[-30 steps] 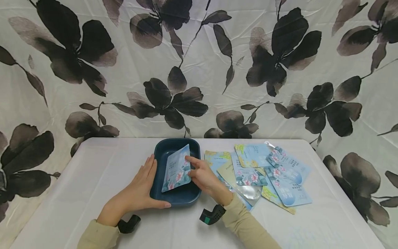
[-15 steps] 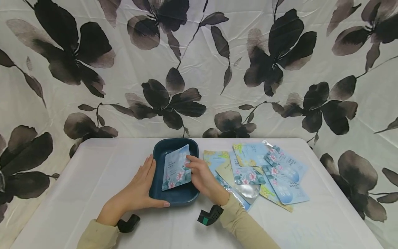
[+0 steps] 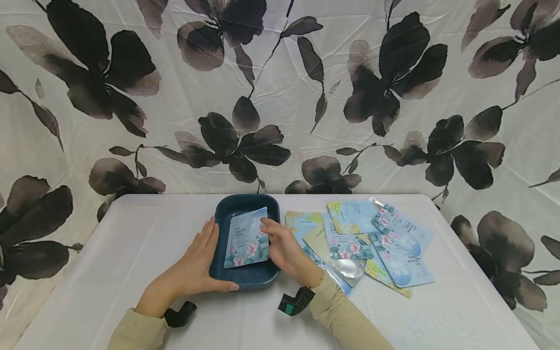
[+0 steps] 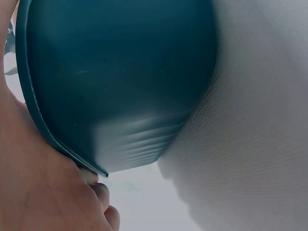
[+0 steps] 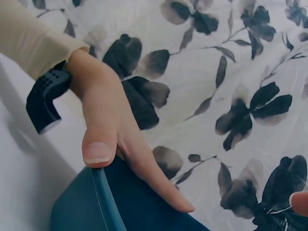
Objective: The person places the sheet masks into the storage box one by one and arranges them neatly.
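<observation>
A blue floral face mask packet (image 3: 247, 238) lies tilted inside a dark blue bin (image 3: 251, 279). My right hand (image 3: 286, 250) pinches its right edge over the bin's right rim; the thumb is mostly hidden. Along the bin's left side, my left hand (image 3: 192, 262) rests with straight fingers, its thumb reaching along the front edge. In the left wrist view that hand (image 4: 41, 187) lies against the rim of the bin (image 4: 120, 62). The right wrist view has the left hand (image 5: 108, 113) touching the bin's corner, and a right fingertip (image 5: 301, 203) at the edge.
Several more face mask packets (image 3: 350, 245), blue and yellow-green, overlap in a loose pile to the right of the bin. A white cloth (image 3: 148, 238) covers the table. Behind it hangs a floral curtain (image 3: 315, 150).
The packet has settled lower and flatter in the bin and turned slightly leftward. My right hand has shifted its fingers along the packet's edge. My left hand has kept its place.
</observation>
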`<move>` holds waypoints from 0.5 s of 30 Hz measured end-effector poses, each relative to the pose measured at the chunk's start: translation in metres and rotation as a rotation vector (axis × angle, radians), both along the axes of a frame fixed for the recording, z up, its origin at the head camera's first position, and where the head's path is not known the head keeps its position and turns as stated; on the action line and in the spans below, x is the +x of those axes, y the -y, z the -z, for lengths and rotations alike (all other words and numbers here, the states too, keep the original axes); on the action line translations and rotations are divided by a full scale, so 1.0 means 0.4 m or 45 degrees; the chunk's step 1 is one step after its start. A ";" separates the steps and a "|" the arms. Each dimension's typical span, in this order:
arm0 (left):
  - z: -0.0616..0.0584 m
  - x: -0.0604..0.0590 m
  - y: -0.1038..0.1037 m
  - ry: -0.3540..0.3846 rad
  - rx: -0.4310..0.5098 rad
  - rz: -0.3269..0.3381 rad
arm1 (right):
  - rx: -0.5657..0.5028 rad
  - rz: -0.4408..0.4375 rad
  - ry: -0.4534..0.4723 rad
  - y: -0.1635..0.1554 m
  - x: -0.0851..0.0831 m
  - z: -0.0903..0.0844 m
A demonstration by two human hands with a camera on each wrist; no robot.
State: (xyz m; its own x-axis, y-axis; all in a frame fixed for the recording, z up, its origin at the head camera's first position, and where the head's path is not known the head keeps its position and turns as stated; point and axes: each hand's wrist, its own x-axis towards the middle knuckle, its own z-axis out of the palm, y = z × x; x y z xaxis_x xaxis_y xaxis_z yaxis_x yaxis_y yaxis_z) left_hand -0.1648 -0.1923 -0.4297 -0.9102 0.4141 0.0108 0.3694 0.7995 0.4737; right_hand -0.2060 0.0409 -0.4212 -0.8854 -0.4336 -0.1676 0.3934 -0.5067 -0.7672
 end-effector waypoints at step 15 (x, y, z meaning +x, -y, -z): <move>-0.001 0.003 -0.004 0.006 -0.008 -0.023 | 0.031 0.012 -0.084 -0.002 -0.003 0.004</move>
State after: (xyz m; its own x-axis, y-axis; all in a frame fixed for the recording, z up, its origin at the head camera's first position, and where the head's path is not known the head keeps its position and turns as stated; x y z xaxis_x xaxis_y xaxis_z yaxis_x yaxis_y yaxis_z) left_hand -0.1635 -0.1906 -0.4292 -0.9176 0.3976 0.0040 0.3526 0.8089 0.4706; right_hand -0.2070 0.0418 -0.4229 -0.8989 -0.4217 -0.1191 0.3368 -0.4909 -0.8035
